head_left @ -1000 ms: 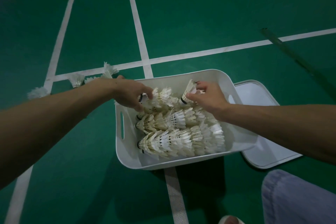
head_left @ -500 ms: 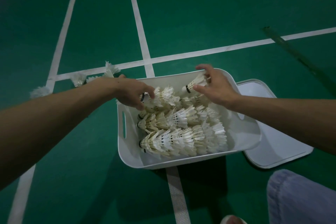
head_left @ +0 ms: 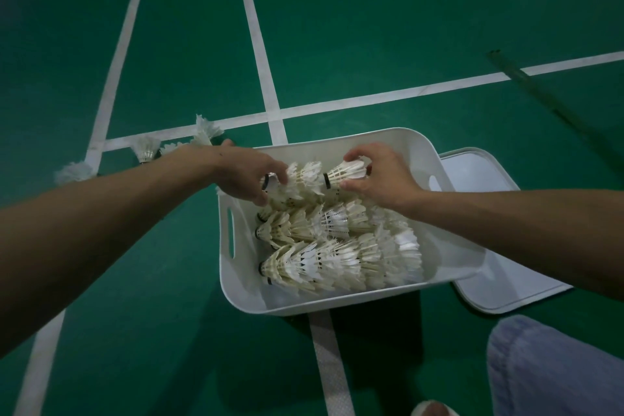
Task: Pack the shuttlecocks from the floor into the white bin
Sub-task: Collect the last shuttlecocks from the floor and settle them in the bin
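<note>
Right now the left hand (head_left: 246,176) has its fingers and thumb curled round the cork end of a short stack of shuttlecocks (head_left: 299,181). The stack lies on its side, with the feathered skirts opening toward the other hand. The right hand (head_left: 383,179) pinches a single shuttlecock (head_left: 349,171) by its feathers, fingertips above and thumb below. The black-banded cork points at the left hand and sits right at the open mouth of the stack. Whether it is already inside the skirt, I cannot tell.

Both hands hang over the far end of the white bin (head_left: 337,306). Beneath them, on the side nearer the person, two packed rows (head_left: 332,260) of nested shuttlecocks lie on their sides in the bin. Their corks are toward the left hand's side and their feathers toward the right hand's.

Beyond the left wrist, four or so loose shuttlecocks (head_left: 146,148) rest on the green floor (head_left: 371,10), close to the white lines (head_left: 256,44). Outward of the right hand, under that forearm, a flat white lid (head_left: 479,176) lies against the bin. Below the right forearm, nearest the camera, shows a knee (head_left: 553,368) in pale cloth.
</note>
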### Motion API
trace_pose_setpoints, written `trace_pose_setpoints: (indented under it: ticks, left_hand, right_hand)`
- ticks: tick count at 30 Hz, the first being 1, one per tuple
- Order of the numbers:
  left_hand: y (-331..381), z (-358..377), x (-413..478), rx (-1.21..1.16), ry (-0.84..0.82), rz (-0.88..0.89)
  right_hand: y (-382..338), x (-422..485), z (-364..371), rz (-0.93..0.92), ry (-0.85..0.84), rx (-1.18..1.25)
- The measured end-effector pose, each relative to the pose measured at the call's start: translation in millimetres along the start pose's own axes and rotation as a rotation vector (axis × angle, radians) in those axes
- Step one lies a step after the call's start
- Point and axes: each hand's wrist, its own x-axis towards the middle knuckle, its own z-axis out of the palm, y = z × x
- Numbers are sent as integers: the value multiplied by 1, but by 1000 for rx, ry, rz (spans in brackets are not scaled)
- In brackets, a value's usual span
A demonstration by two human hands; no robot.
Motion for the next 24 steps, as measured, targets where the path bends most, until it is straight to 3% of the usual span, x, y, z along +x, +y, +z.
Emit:
trace_pose_setpoints:
  ticks: [14,24]
  left_hand:
    - [-2,2,2,20,-12,1]
    - [7,-3,-10,44,19,16]
  right_hand:
    - [-34,1,10,-32,-22,-63]
    - [-20,-5,3,1,-14,-112]
